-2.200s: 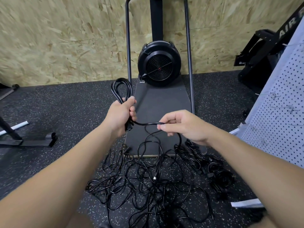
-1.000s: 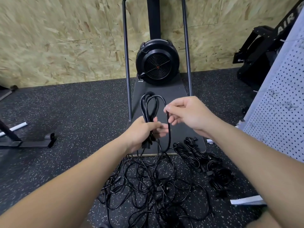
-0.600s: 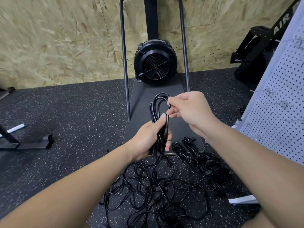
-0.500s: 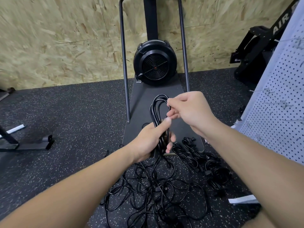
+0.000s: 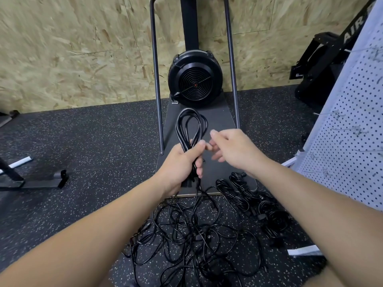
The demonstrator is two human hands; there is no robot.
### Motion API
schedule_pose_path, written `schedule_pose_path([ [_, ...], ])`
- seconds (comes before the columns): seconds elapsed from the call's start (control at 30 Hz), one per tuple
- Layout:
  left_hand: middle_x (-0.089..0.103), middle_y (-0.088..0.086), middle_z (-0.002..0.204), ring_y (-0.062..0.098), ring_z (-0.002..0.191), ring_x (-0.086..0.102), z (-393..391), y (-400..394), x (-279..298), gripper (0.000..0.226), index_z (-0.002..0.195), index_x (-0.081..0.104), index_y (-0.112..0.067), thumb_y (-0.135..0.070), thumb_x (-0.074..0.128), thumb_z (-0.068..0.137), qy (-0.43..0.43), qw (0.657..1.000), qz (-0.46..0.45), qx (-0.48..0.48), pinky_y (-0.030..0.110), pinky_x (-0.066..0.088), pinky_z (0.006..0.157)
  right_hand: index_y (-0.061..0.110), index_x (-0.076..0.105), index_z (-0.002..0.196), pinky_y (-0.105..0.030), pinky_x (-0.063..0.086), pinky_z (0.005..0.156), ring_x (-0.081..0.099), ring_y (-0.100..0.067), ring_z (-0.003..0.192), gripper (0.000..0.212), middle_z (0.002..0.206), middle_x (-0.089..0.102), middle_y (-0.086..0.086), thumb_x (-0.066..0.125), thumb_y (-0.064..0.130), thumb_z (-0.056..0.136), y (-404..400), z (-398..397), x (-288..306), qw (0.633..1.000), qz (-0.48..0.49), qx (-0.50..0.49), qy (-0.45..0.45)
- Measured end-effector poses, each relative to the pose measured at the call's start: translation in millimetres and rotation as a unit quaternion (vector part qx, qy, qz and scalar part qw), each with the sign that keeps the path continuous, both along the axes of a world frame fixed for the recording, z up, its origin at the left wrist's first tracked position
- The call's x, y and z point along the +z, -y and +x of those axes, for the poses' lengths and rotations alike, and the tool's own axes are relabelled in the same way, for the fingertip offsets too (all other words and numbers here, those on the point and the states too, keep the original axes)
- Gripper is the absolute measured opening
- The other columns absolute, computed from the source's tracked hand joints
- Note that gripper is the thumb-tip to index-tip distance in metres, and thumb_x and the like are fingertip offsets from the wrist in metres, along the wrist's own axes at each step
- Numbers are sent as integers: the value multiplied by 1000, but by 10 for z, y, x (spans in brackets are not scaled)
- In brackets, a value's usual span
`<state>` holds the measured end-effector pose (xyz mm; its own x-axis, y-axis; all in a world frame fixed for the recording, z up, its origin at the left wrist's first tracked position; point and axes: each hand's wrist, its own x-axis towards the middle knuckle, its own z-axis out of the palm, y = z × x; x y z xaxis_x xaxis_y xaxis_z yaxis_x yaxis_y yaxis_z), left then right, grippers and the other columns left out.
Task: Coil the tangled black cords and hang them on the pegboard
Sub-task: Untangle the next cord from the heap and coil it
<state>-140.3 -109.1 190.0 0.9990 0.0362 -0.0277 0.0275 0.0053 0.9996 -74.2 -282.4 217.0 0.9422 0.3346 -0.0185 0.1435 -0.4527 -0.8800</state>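
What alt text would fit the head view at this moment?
The left hand grips a coiled black cord upright over a fan machine's base, while the right hand hovers beside it with fingers loosely curled, holding nothing. A tangle of black cords lies on the speckled floor below, with bundled cords to its right near a white pegboard.

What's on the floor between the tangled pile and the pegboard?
In the head view, wound cord bundles lie between the tangled pile and the pegboard.

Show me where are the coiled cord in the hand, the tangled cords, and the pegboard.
coiled cord [image 5: 187, 129], head view, left strand of loop.
tangled cords [image 5: 192, 233], head view, middle of pile.
pegboard [image 5: 342, 154], head view, bare perforated panel.
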Motion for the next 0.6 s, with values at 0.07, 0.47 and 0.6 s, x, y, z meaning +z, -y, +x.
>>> schedule_pose_path([
  [0.07,46,5,65,21,54,47,32,-33,42,30,107,71,-7,-33,58,115,2,999,-35,22,35,45,61,20,82,103,-58,63,97,81,-27,94,28,102,84,-3,54,21,108,-1,1,-135,994,-55,85,-45],
  [0.47,39,-4,68,12,56,42,223,-466,243,19,113,61,-10,-28,63,113,-3,979,-161,121,28,44,55,24,80,108,-32,46,77,61,-12,79,15,105,80,-10,83,29,95,-46,-137,-368,949,-142,261,-108],
  [0.6,48,-2,65,17,54,48,289,-699,152,20,104,64,-10,-29,65,112,-22,979,-62,193,33,47,57,20,82,106,-20,43,61,58,-6,63,12,81,77,-1,80,30,100,20,-119,-166,956,-118,254,-91],
])
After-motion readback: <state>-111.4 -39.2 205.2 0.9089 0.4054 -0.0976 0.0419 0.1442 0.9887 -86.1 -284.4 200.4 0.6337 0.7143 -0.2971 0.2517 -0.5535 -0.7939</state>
